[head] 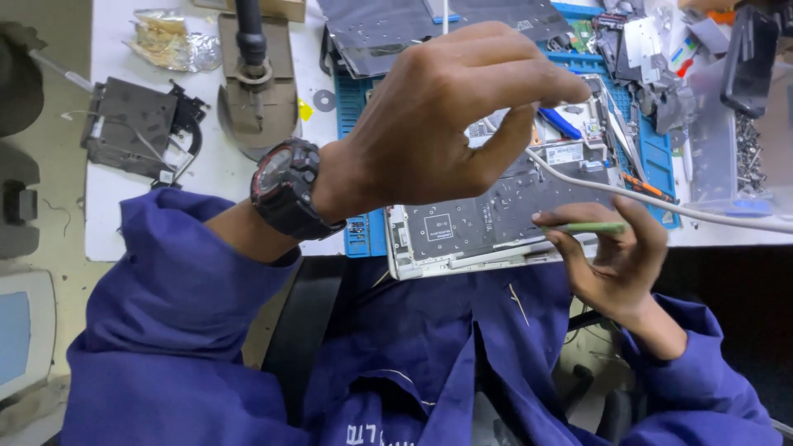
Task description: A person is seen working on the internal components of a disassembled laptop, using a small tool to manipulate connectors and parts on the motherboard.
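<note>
An opened laptop chassis [496, 219] with its dark inner plate exposed lies on a blue work mat [357, 103], partly over the table edge toward me. My left hand [446, 116], with a black and red wristwatch, hovers above the chassis with thumb and forefinger pinched together; whether anything is between them I cannot see. My right hand [615, 260] is at the chassis's right front corner and holds a thin green tool [588, 227] level between its fingers. A white cable [661, 201] runs across the chassis to the right.
A dark removed part [136, 128] with wires lies at the left of the white table. A stand base [258, 99] holds a black post. Foil wrapping [169, 41] lies at the back left. Tools, small parts and a clear box [735, 140] crowd the right.
</note>
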